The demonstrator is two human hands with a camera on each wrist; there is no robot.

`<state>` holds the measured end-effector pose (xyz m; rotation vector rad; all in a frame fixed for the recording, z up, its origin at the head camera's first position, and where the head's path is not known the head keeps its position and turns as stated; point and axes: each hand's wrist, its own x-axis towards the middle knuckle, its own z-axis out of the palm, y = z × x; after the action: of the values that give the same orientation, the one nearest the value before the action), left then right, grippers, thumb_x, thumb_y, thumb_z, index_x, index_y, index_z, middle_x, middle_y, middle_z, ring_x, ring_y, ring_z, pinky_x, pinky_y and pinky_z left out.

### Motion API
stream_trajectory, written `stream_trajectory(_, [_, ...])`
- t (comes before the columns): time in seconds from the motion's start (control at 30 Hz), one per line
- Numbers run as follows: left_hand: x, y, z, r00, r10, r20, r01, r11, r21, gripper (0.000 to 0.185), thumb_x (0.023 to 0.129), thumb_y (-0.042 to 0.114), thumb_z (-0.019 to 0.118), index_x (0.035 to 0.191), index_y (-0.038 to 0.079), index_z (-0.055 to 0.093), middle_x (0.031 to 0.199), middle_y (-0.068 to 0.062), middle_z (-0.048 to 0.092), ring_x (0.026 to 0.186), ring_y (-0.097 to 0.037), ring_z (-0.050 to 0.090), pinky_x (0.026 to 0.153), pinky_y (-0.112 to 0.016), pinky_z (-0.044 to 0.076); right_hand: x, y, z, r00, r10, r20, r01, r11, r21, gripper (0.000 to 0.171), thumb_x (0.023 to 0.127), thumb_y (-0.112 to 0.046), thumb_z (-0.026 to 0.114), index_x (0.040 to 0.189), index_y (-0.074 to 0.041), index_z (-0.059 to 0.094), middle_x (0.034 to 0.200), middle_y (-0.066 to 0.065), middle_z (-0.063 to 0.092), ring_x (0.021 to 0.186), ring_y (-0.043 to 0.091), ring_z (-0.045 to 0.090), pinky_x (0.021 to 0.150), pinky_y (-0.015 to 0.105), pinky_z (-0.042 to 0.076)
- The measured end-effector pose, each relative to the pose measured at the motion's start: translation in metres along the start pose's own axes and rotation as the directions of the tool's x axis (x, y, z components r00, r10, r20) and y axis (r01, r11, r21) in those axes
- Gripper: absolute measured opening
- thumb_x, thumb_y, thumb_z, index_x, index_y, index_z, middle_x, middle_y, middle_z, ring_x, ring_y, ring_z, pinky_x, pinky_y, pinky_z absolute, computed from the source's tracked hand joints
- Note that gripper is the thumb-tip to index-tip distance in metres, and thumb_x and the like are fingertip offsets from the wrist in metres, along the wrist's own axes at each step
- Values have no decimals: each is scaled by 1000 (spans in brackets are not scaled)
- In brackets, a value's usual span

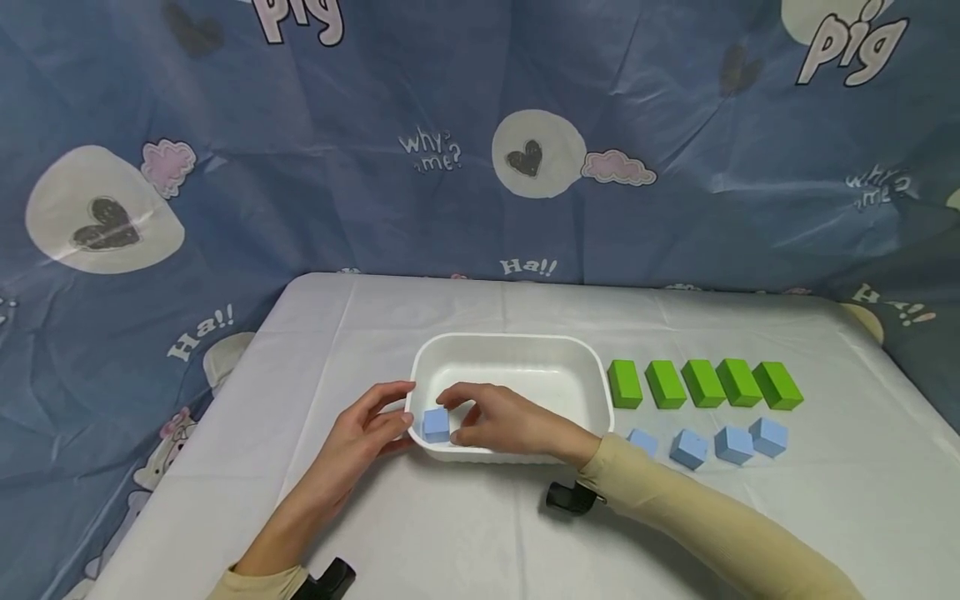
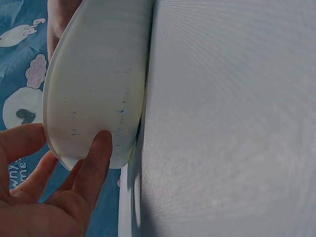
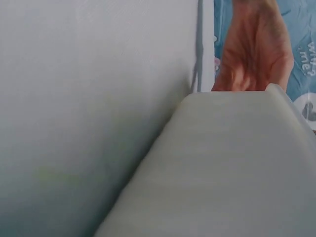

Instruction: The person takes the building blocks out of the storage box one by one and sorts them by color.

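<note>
Blue foam cube [image 1: 436, 424] sits pinched in your right hand [image 1: 501, 421], low in the white plastic tub [image 1: 517, 360]; keep your left hand [image 1: 365, 427], fingers relaxed, steadying the rim, and set it flat.

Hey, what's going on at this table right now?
A person's right hand holds a light blue cube at the near left corner of a white tub, while the left hand steadies the tub's outer wall. To the right of the tub, five green blocks stand in a row on the table, with four more blue cubes in front of them.
</note>
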<state>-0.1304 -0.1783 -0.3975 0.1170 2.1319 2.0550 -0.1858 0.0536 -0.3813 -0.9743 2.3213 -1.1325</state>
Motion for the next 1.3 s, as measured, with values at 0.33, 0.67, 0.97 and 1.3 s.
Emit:
stream_trajectory(0.33, [1, 0, 1, 1000, -8, -1, 8, 1000, 14, 45, 97, 10, 63, 139, 8, 48, 139, -15, 51, 121, -26, 57, 91, -36, 52, 6, 3, 2, 999, 46, -13, -45, 996, 83, 32, 87, -14, 76, 117, -15, 66, 109, 0, 64, 74, 12, 64, 73, 25, 49])
stream_trajectory(0.67, [0, 0, 0, 1000, 1, 0, -1, 1000, 20, 46, 97, 12, 63, 139, 8, 47, 140, -14, 50, 122, -26, 56, 90, -36, 52, 7, 1, 3, 996, 76, -43, -75, 997, 35, 26, 86, -18, 78, 110, -20, 69, 101, -4, 66, 66, 10, 64, 69, 24, 48])
stream_trajectory(0.97, [1, -1, 1, 1000, -3, 10, 3, 1000, 3, 46, 96, 12, 64, 139, 8, 48, 139, -15, 51, 121, -25, 57, 91, -37, 52, 5, 4, 0, 993, 76, -93, -66, 992, 106, 25, 86, -12, 76, 110, -17, 69, 102, -5, 67, 75, 13, 69, 79, 27, 50])
stream_trajectory(1.3, [1, 0, 1, 1000, -8, 0, 8, 1000, 11, 45, 96, 12, 64, 139, 8, 48, 140, -13, 50, 121, -24, 57, 90, -37, 53, 0, 3, -7, 994, 27, -107, -7, 983, 183, 27, 87, -3, 70, 113, -11, 67, 110, 1, 67, 78, 15, 69, 79, 26, 51])
